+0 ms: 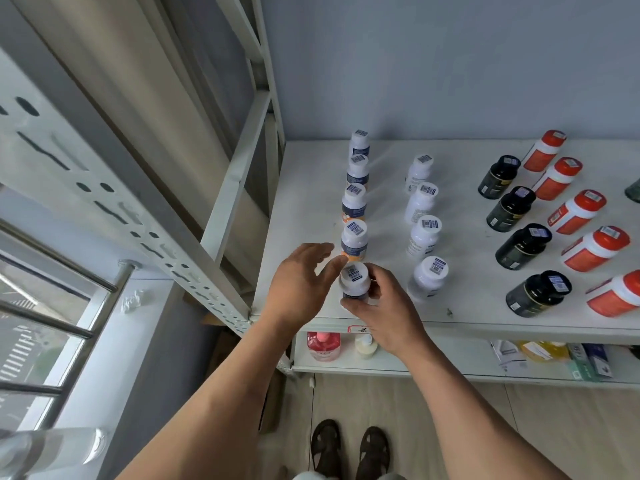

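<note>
You stand before a white shelf (311, 188) set against a pale wall. A lower shelf (450, 358) beneath it carries a red pouch (323, 345) and assorted packets. Four rows of bottles run from the back of the upper shelf toward its front edge. From right to left these are orange bottles (595, 247) with white bands, black bottles (524, 245), white bottles (423, 233), and blue-labelled bottles (354, 237) with white caps. Every cap in view bears a small barcode sticker. Your right hand (388, 313) grasps the front bottle (354, 277), with thumb and fingers curled round its body below the cap. That bottle is upright at the near end of the leftmost row, just in front of the next blue-labelled one and close to the shelf's front edge. Whether its base rests on the shelf cannot be told, as your hand covers it. Your left hand (298, 289) is released, its fingers loosely extended just left of the bottle. One fingertip lies right at the cap's rim, but contact cannot be confirmed.
</note>
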### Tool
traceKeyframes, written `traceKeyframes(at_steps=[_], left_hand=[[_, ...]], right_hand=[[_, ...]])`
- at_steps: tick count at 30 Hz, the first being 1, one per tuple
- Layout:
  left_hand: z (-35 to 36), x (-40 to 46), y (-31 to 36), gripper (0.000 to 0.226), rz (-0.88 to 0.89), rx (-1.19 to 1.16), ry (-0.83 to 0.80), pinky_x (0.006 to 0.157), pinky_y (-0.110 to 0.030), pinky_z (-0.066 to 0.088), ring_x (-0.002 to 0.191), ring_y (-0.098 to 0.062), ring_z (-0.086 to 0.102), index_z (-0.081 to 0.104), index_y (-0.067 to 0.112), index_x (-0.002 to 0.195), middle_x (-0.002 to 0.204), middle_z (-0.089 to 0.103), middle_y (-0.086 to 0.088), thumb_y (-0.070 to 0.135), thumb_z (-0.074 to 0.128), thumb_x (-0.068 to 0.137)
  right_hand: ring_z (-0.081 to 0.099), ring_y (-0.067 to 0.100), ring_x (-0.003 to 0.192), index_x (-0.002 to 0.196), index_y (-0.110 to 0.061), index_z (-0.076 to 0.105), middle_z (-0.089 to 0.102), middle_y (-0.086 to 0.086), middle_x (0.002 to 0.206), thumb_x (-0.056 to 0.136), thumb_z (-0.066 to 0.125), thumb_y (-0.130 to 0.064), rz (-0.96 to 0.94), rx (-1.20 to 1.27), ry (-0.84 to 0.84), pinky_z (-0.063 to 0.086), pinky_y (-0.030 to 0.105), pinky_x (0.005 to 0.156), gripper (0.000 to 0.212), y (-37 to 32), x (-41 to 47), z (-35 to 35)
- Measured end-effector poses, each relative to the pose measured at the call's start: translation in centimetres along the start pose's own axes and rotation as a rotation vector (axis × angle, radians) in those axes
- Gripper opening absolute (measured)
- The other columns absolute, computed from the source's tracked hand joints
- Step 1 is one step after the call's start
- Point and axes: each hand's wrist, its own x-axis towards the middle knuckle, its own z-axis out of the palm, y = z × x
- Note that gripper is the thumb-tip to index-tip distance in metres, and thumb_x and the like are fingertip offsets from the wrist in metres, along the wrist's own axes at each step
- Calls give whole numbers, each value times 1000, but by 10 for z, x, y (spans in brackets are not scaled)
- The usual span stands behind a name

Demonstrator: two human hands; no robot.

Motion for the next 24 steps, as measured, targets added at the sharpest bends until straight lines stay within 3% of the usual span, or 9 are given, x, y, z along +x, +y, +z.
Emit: traceKeyframes(at_steps=[3,6,8,11,13,15,19,22,24], left_hand=[[9,0,-14,33,200,292,73,75,-33,56,95,-24,67,71,14,116,115,70,-2,37,62,95],[11,3,-20,34,316,411,110,67,-32,57,89,-27,69,74,13,108,104,73,-4,37,56,93],[11,5,-22,37,347,439,114,67,-32,57,86,-27,69,74,13,105,101,73,-4,38,51,92],[9,11,-23,30,340,438,108,67,-32,56,85,-29,69,74,12,105,101,73,-5,34,58,91],[8,14,-22,27,283,378,108,70,-32,55,88,-28,69,74,13,108,106,73,-4,32,64,92],[6,19,-18,29,170,257,91,75,-32,53,94,-24,68,72,15,114,114,70,-1,34,63,94],[3,32,-12,32,-5,26,41,83,-24,50,98,-14,66,69,16,118,121,68,1,38,59,96],[0,45,-7,33,-161,-134,-27,81,-16,44,100,-9,63,68,18,120,122,67,4,38,57,97],[-1,51,-2,32,-229,-233,-53,74,-10,42,93,-4,61,69,19,120,117,69,9,39,57,97]], right_hand=[[66,1,100,121,-32,56,65,-4,121,75,84,-19,25,-15,19,52,26,94,55,14,5,6],[68,8,104,119,-37,55,66,-5,121,65,84,-33,34,13,1,54,41,97,62,16,7,9],[66,8,106,122,-32,55,65,-2,120,66,85,-35,46,73,11,55,38,93,65,9,5,5],[61,-8,103,124,-16,52,62,-9,115,87,73,-28,40,266,52,47,15,86,44,-11,7,-6],[58,-19,102,117,-25,55,61,-18,114,93,69,-23,43,327,122,43,13,91,28,-21,20,-14],[60,-18,98,103,-33,57,65,-22,105,89,73,-23,85,287,109,45,19,96,24,-27,43,-15],[66,14,108,114,-35,59,72,-10,111,67,82,-29,160,71,-5,49,44,103,52,-27,77,-15],[62,16,110,126,-30,55,67,-8,116,80,78,-18,172,-98,-58,47,37,101,53,-27,89,-12],[64,16,106,118,-32,57,69,-10,112,79,78,-24,160,-134,-47,48,36,97,45,-28,91,-11]])
